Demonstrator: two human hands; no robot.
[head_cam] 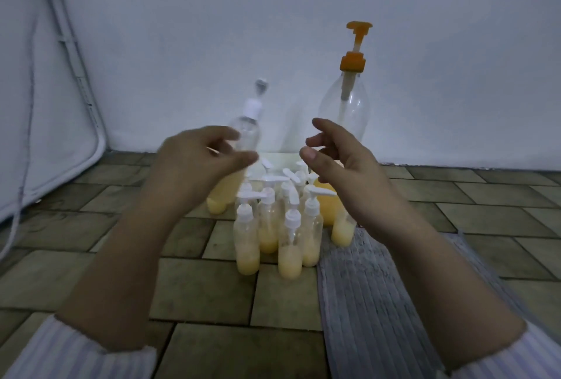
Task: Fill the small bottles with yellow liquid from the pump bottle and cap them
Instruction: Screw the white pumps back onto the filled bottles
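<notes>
My left hand (197,160) and right hand (337,160) hover empty, fingers loosely apart, above the capped small bottles (282,220), pump bottle (346,105) just beyond my right fingertips; I'd lower gently, gripping one body without toppling neighbours.

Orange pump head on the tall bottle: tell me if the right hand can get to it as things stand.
Probably yes. The right hand hovers empty just below and left of the orange pump head, with only open air between them.
</notes>
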